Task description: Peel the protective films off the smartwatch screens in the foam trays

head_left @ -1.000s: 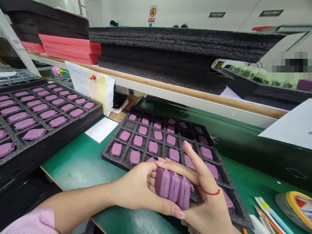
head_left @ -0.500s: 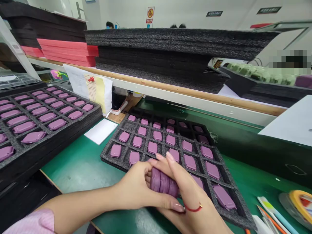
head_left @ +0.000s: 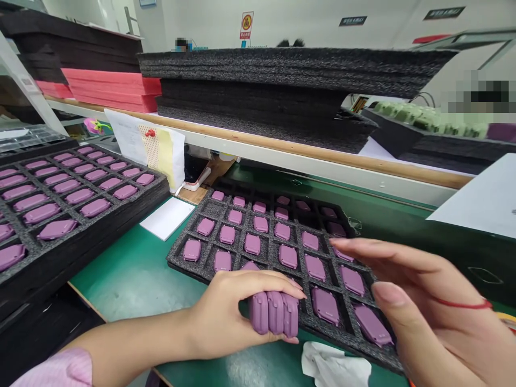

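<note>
My left hand (head_left: 242, 306) is wrapped round a row of three purple plastic cases (head_left: 274, 314) standing side by side, just over the tray's near edge. My right hand (head_left: 427, 306) hovers above the right side of the tray, thumb and fingers apart, with nothing in it. Beneath both hands lies a black foam tray (head_left: 318, 344) whose compartments hold several more of these rounded purple cases (head_left: 325, 305); a few compartments hold none. On the green table by the near edge is a crumpled white tissue (head_left: 334, 365).
Another foam tray (head_left: 100, 217) of purple cases sits on a stack at the left. A white pad (head_left: 167, 217) lies between the trays. Across the back runs a shelf (head_left: 282, 153) bearing black foam stacks (head_left: 250, 91) and pink foam (head_left: 108, 88). A roll of tape (head_left: 506, 321) is partly hidden at right.
My right hand has let go of the purple cases and moved right, its fingers opening. My left hand keeps the three cases. The white tissue has come into view.
</note>
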`<state>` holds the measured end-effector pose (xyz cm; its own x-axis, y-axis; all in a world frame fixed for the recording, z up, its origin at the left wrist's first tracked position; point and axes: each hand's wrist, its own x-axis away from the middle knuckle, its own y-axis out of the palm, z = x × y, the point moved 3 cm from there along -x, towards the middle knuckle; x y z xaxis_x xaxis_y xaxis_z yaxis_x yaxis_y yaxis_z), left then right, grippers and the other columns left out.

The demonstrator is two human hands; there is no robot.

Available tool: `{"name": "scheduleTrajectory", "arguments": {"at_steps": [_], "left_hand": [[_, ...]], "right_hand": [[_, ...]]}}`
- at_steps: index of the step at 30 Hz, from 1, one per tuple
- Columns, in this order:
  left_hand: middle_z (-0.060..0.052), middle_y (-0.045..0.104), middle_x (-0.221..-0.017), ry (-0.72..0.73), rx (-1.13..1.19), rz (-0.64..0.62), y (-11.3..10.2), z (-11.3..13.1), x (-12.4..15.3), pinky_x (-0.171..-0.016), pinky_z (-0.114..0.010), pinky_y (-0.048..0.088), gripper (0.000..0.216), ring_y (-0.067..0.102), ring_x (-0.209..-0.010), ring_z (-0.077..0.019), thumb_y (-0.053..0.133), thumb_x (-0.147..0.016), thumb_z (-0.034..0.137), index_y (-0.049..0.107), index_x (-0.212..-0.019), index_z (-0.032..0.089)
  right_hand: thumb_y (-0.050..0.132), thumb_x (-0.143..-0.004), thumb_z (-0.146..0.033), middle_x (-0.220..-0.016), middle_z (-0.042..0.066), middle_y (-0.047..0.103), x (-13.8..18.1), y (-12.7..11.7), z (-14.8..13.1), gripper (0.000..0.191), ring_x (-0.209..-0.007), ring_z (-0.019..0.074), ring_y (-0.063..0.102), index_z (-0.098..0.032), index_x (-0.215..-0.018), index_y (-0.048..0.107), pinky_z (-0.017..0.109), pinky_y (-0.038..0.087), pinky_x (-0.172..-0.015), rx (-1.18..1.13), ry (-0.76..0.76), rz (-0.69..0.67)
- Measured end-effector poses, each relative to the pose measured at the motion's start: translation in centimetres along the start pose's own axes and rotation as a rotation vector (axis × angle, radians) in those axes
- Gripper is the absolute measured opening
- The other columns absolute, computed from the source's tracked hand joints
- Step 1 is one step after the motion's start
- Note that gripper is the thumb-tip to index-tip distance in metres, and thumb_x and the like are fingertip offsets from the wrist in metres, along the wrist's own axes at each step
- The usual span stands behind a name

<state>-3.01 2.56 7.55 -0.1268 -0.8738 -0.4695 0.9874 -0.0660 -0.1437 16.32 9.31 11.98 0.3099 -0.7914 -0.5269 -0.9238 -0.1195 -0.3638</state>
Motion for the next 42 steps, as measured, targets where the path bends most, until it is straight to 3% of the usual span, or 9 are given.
{"name": "scheduleTrajectory", "arguments": {"at_steps": [3,6,11,15,23,27,30,37,42], "left_hand": [[-0.007,0.074,-0.117,0.020,0.024,-0.005,-0.1,0.2,0.0,-0.101,-0.030,0.054,0.045,0.070,-0.111,-0.0223,0.088,-0.073,0.018,0.073,-0.116,0.020],[-0.006,0.074,-0.118,-0.004,0.064,-0.019,0.0,0.5,0.0,-0.102,-0.030,0.053,0.046,0.069,-0.112,-0.0219,0.087,-0.072,0.013,0.073,-0.115,0.020],[-0.009,0.073,-0.114,-0.348,0.531,-0.085,0.6,-0.5,0.3,-0.099,-0.036,0.052,0.043,0.070,-0.109,-0.0236,0.086,-0.078,0.026,0.067,-0.116,0.018],[-0.016,0.072,-0.112,-0.580,0.965,-0.088,1.5,-1.7,0.7,-0.091,-0.036,0.053,0.047,0.071,-0.105,-0.0271,0.079,-0.084,0.046,0.062,-0.116,0.015],[-0.011,0.072,-0.086,-0.569,0.928,-0.061,2.2,-2.7,0.7,-0.055,-0.023,0.055,0.059,0.068,-0.062,-0.0156,0.063,-0.088,0.068,0.065,-0.104,0.012],[-0.006,0.066,-0.066,-0.551,0.935,-0.110,2.3,-2.7,0.8,-0.034,-0.016,0.030,0.058,0.056,-0.041,-0.0103,0.055,-0.092,0.068,0.064,-0.098,0.011],[-0.007,0.070,-0.080,-0.555,1.035,-0.106,2.2,-2.7,0.8,-0.035,-0.017,0.030,0.056,0.058,-0.043,-0.0094,0.055,-0.093,0.067,0.064,-0.097,0.012],[-0.004,0.068,-0.079,-0.511,1.131,-0.063,1.9,-2.7,0.6,-0.039,-0.015,0.035,0.054,0.066,-0.053,-0.0112,0.057,-0.092,0.066,0.065,-0.098,0.013],[-0.007,0.069,-0.079,-0.476,1.171,-0.064,1.6,-2.5,0.6,-0.035,-0.013,0.032,0.054,0.070,-0.061,-0.0142,0.063,-0.090,0.065,0.068,-0.099,0.012]], "right_hand": [[0.059,-0.097,-0.040,-0.094,0.000,0.077,-0.8,-0.2,-0.5,0.017,-0.092,0.0224,0.075,-0.034,-0.090,0.074,0.029,0.065,-0.081,0.176,-0.250,-0.182],[0.068,-0.091,-0.049,-0.093,0.001,0.077,-1.0,-0.3,-0.7,0.020,-0.082,0.0204,0.077,-0.031,-0.084,0.074,0.025,0.065,-0.070,0.250,-0.382,-0.278],[0.081,-0.079,-0.053,-0.139,0.007,0.062,0.6,1.6,-0.5,0.071,-0.125,0.0284,0.063,-0.033,-0.140,0.052,0.036,0.059,-0.101,0.223,-0.393,-0.431],[0.075,-0.089,-0.030,-0.126,0.003,0.070,1.3,3.3,-0.3,0.042,-0.117,0.0211,0.069,-0.033,-0.126,0.055,0.029,0.060,-0.097,0.087,-0.342,-0.366],[0.079,-0.084,-0.031,-0.112,0.004,0.075,0.6,3.9,-0.4,0.010,-0.093,0.0200,0.075,-0.026,-0.082,0.070,0.024,0.064,-0.077,-0.015,-0.174,-0.406],[0.074,-0.089,-0.030,-0.094,0.002,0.076,0.9,3.1,-0.2,0.010,-0.091,0.0200,0.074,-0.029,-0.079,0.074,0.028,0.064,-0.080,-0.101,-0.110,-0.132],[0.072,-0.090,-0.026,-0.086,0.002,0.073,1.4,2.0,-0.5,0.009,-0.085,0.0207,0.073,-0.030,-0.082,0.072,0.029,0.065,-0.071,-0.099,-0.042,0.130],[0.072,-0.088,-0.020,-0.108,0.003,0.075,1.7,2.5,-1.1,0.026,-0.099,0.0208,0.075,-0.028,-0.113,0.067,0.032,0.065,-0.094,-0.144,-0.027,0.151],[0.072,-0.085,-0.016,-0.106,0.004,0.075,1.3,2.4,-1.4,0.025,-0.098,0.0217,0.075,-0.024,-0.108,0.067,0.034,0.065,-0.094,-0.122,-0.073,0.174]]}}
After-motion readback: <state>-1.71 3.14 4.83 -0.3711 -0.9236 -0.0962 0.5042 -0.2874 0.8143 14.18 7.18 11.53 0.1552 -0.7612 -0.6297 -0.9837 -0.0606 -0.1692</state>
